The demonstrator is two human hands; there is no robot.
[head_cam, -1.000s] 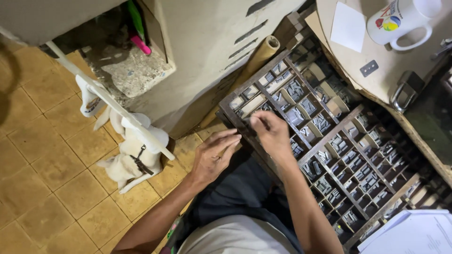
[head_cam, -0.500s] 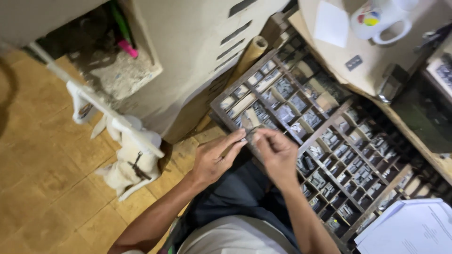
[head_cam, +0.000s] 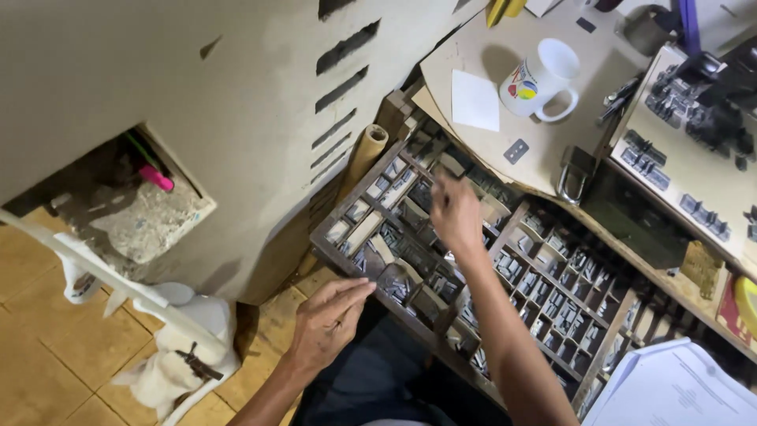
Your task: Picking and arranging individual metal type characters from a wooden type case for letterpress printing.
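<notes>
Left hand (head_cam: 327, 319) at near edge of tray (head_cam: 339, 229), grip pinched on small grey piece, likely collecting sorts. Tray's many compartments keep metal type (head_cam: 552, 304) sorted by kind. Right hand (head_cam: 456, 211) reaches into far compartments, blurred; grip state unclear. Mug (head_cam: 544, 79), paper (head_cam: 475, 101) on tabletop (head_cam: 489, 47) beyond.

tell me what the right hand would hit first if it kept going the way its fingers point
Probably the far compartments of the wooden type tray, then the desk edge; the right hand is blurred, and its height above the tray is unclear.
</notes>
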